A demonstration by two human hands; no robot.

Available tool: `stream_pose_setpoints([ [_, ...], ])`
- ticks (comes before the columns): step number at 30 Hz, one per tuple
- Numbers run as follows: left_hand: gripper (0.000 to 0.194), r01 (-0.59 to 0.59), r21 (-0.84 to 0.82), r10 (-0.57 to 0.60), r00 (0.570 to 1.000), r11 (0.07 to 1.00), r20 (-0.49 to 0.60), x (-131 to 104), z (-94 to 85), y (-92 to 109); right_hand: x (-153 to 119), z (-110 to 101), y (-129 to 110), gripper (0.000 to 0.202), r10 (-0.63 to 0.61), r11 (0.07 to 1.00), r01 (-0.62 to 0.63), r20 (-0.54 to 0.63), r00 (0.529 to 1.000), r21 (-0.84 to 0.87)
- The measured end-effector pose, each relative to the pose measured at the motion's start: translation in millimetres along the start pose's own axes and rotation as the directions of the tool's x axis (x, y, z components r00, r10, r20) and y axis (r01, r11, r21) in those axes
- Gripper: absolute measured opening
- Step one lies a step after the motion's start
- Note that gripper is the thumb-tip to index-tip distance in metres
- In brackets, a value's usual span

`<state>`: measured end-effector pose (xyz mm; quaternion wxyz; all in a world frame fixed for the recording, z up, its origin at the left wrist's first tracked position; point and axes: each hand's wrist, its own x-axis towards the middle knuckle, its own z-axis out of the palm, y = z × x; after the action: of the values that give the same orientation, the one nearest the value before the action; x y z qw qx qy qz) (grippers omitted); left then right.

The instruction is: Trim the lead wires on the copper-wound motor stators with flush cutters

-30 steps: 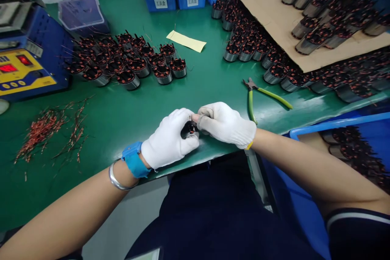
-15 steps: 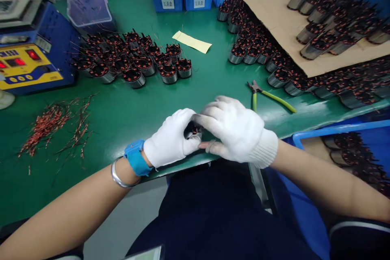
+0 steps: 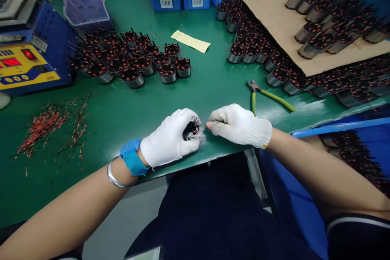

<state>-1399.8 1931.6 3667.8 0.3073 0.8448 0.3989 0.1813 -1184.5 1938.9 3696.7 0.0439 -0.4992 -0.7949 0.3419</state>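
My left hand (image 3: pixel 172 136), in a white glove, is wrapped round a wound metal core (image 3: pixel 191 130) near the table's front edge. Black and copper-coloured parts of the core show between thumb and fingers. Just to its right, my right hand (image 3: pixel 239 126), gloved with a bare fingertip showing, is pinched on a thin wire (image 3: pixel 202 130) that runs to the core. The two hands are a small gap apart. Cutters with green handles (image 3: pixel 274 98) lie on the table beyond my right hand.
Several wound cores (image 3: pixel 132 76) stand at the back left, more (image 3: pixel 277 75) at the right beside cardboard (image 3: pixel 274 16). Copper wire scraps (image 3: pixel 45 126) lie left, near a blue-yellow device (image 3: pixel 27 65). Blue bins (image 3: pixel 166 2) line the back; a blue crate (image 3: pixel 304 195) is at lower right.
My right hand has drawn back to the right from over the core, and its fingers have closed on the wire. My left hand still holds the core in nearly the same place.
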Motion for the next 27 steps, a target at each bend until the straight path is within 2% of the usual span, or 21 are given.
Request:
stream_pose_setpoints([
  [5,0.022,-0.002,0.009,0.002,1.0,1.0,0.029,0,-2.7,1,-2,-4,-1,0.035,0.036,0.999,-0.036,0.024,0.999,0.008],
  [10,0.037,0.018,0.026,-0.019,1.0,0.999,0.02,-1,0.1,2,-2,-8,0,0.034,0.025,0.999,-0.024,0.034,0.999,-0.048],
  [12,0.031,-0.011,0.029,0.011,1.0,1.0,-0.005,-2,2.8,2,-4,-9,0,0.034,0.022,0.995,-0.019,0.033,0.999,-0.095],
  [16,0.019,-0.026,0.063,0.03,0.997,0.998,-0.073,-2,9.0,3,-15,-11,-12,0.032,-0.06,0.948,0.06,0.012,0.998,-0.314],
  [19,0.017,0.007,0.058,-0.002,0.996,0.998,-0.087,-2,11.5,6,-20,-9,-26,0.032,-0.178,0.833,0.161,0.019,0.984,-0.53],
  [21,0.014,0.021,0.039,-0.018,0.996,0.999,-0.087,-1,11.7,8,-17,-7,-31,0.032,-0.215,0.778,0.18,0.014,0.977,-0.602],
  [22,0.012,0.024,0.032,-0.021,0.996,0.999,-0.091,-1,11.7,8,-12,-6,-31,0.031,-0.222,0.775,0.178,0.003,0.975,-0.606],
  [24,0.008,0.03,0.025,-0.027,0.994,0.999,-0.104,1,11.8,10,-1,-4,-25,0.031,-0.2,0.831,0.148,-0.04,0.979,-0.536],
  [27,0.006,0.046,0.005,-0.045,0.991,0.999,-0.123,4,13.0,10,13,-4,-8,0.03,-0.088,0.968,0.069,-0.07,0.994,-0.242],
])
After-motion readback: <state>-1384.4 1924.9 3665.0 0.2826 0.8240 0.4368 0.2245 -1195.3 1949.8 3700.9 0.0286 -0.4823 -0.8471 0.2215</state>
